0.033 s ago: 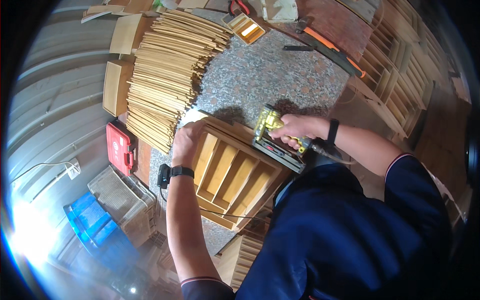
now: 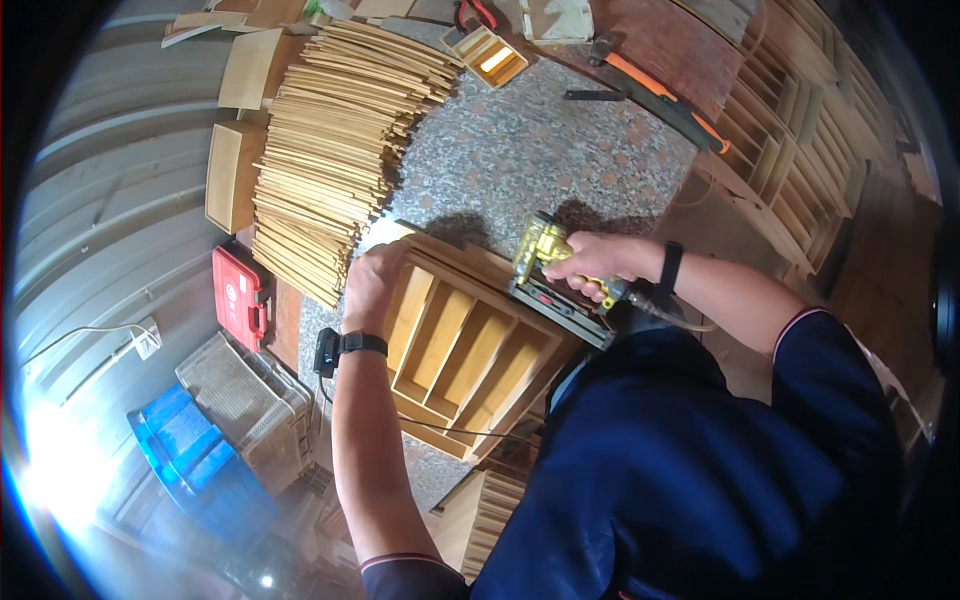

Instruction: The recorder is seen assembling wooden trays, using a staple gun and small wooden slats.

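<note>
A wooden tray with long divided compartments lies in front of me on the speckled worktop. My left hand is closed on its far left corner; the fingertips are partly hidden. With fingers wrapped round the handle, my right hand holds a yellow pneumatic nail gun. A hose runs from the gun's handle back under my right forearm. The gun's dark magazine lies close along the tray's far right side, but I cannot tell whether the gun touches the wood.
Thin wooden strips are piled at the far left. Farther back lie a small wooden box, a black bar and an orange-handled hammer. A red case and blue bin stand left; divided trays are stacked right.
My right hand and the nail gun have shifted very slightly to the right. My left hand and the tray stay where they were.
</note>
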Motion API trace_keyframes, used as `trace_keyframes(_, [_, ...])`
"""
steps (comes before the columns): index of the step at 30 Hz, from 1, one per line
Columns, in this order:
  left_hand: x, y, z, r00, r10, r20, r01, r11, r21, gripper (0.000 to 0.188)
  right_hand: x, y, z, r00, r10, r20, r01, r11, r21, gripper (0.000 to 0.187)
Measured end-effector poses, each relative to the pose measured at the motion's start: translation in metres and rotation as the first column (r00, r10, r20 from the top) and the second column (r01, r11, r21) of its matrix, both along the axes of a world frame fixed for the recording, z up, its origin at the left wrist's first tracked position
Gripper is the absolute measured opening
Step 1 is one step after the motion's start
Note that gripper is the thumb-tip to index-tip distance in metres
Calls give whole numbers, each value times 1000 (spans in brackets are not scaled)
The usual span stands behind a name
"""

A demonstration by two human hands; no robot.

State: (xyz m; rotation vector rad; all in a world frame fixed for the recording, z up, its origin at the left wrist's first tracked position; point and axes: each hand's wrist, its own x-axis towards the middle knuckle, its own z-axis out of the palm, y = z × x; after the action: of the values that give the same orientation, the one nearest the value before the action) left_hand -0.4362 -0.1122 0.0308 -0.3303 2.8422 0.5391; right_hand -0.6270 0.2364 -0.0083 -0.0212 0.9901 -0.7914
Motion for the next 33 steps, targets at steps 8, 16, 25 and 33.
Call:
trace_keyframes(8, [-7,7,0,1000,28,13,-28,1000,-8,20,11,40,-3,992,-104,-75,103,995,-17,30])
trace_keyframes(16, [60,37,39,914,384,-133,-397,914,-81,46,-18,25,6,928,-182,-327,153,982,-113,29])
trace_keyframes(25, [382,156,25,-63,986,-152,-998,-64,3,51,10,-27,55,-216,-38,-976,-200,980,6,60])
trace_keyframes(33, [399,207,-35,-206,978,-21,-912,-185,366,51,133,-61,22,-131,-124,-984,-619,785,-16,39])
